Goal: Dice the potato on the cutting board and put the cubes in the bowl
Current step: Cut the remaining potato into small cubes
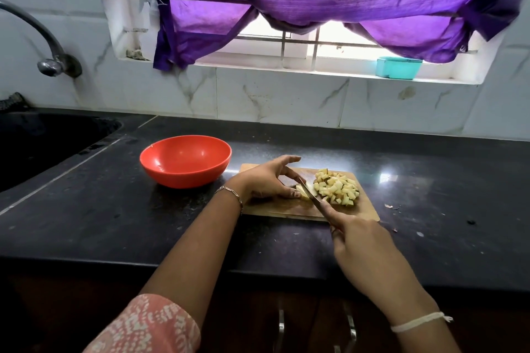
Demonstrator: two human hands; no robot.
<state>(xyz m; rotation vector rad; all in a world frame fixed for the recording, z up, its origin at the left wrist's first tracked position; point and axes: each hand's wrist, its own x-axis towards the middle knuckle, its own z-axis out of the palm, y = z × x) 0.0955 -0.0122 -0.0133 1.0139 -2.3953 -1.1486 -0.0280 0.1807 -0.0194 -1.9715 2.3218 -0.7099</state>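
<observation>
The fingertips of the left hand were curved down and held the uncut potato piece against the board, with the index finger lifted above it. The right hand was closed around the handle of a knife, its index finger stretched along the back of the blade. The blade stood on the piece, just beside the left fingertips. Right of the blade lay a heap of potato cubes. All of this was on the wooden cutting board. The red bowl stood just left of the board, on the black countertop.
</observation>
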